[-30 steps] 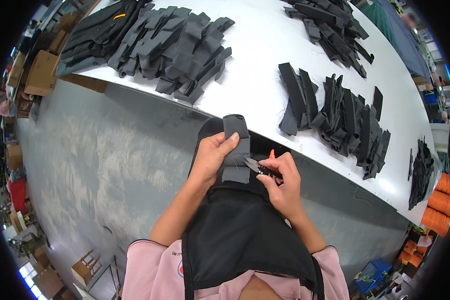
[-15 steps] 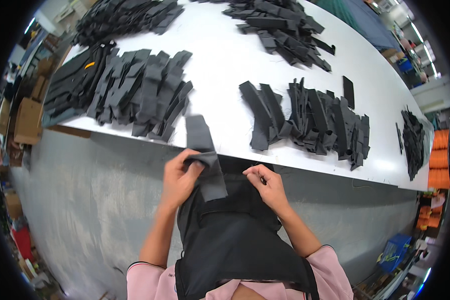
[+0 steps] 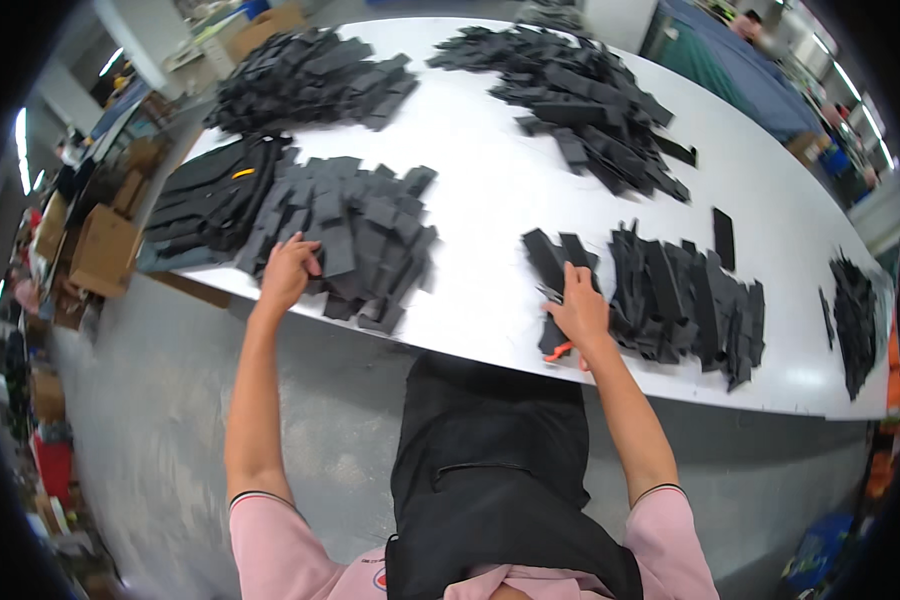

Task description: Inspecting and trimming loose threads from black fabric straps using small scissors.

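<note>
My left hand (image 3: pixel 288 275) is over the near left pile of dark grey fabric strips (image 3: pixel 370 215), its fingers apart and loosely bent. One strip (image 3: pixel 339 246) lies right beside those fingertips. On the right, my right hand (image 3: pixel 582 308) reaches over a few black strips (image 3: pixel 544 258) at the left end of the near right row. Small scissors with orange handles (image 3: pixel 560 352) show under its palm, their metal tips poking out by the fingers. The palm hides most of the scissors.
Two larger heaps of dark strips, a left heap (image 3: pixel 310 80) and a right heap (image 3: pixel 580 95), lie farther back on the white table (image 3: pixel 470 215). Folded black garments (image 3: pixel 205 200) sit at the left edge, and another small strip pile (image 3: pixel 854 320) at the far right. Cardboard boxes (image 3: pixel 105 250) stand left.
The strip that my left hand held over my lap has left it, and that hand has moved to the left pile. My right hand has gone forward onto the strips; orange scissor handles now show.
</note>
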{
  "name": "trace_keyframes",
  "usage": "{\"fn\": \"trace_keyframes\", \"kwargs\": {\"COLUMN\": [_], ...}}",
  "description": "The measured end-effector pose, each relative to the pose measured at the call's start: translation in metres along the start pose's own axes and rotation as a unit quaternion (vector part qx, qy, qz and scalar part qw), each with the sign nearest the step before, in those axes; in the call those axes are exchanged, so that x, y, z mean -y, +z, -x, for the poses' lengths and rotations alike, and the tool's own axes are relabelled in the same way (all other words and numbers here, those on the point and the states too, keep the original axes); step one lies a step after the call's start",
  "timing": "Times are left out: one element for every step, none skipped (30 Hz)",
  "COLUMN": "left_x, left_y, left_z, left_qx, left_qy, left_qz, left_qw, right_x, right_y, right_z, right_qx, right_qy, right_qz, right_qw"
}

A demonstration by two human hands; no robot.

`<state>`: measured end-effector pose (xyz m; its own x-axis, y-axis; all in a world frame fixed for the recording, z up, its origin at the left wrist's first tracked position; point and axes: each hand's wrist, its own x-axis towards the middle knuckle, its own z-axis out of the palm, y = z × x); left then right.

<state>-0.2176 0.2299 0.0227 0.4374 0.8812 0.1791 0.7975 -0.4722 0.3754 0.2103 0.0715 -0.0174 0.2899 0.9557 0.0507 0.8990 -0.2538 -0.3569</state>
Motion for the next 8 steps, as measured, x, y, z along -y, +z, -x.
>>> {"fn": "trace_keyframes", "kwargs": {"left_x": [-0.005,-0.008,-0.012,-0.035,-0.059,-0.082,-0.106,-0.106], "left_y": [-0.002,-0.006,-0.009,-0.017,-0.020,-0.021,-0.017,-0.019], "left_z": [0.003,0.004,0.005,0.007,0.007,0.013,0.020,0.020], "left_qx": [-0.045,-0.141,-0.236,-0.313,-0.318,-0.340,-0.359,-0.362], "left_qy": [-0.008,-0.017,-0.024,-0.052,-0.053,-0.037,-0.018,-0.017], "left_qz": [0.004,0.012,0.018,0.004,0.002,0.057,0.115,0.116], "left_qw": [0.999,0.990,0.971,0.948,0.947,0.938,0.926,0.925], "right_x": [-0.003,-0.007,-0.008,-0.011,-0.024,-0.024,-0.025,-0.039], "right_y": [0.003,0.005,0.005,0.002,0.003,-0.002,-0.011,-0.008], "right_z": [-0.006,-0.012,-0.018,-0.021,-0.023,-0.026,-0.026,-0.031], "right_qx": [0.025,0.031,0.036,0.021,-0.012,-0.004,0.003,0.016], "right_qy": [0.007,0.017,0.026,0.050,0.045,0.046,0.050,0.056], "right_qz": [0.026,0.032,0.036,-0.031,-0.120,-0.189,-0.255,-0.353], "right_qw": [0.999,0.999,0.998,0.998,0.992,0.981,0.966,0.934]}}
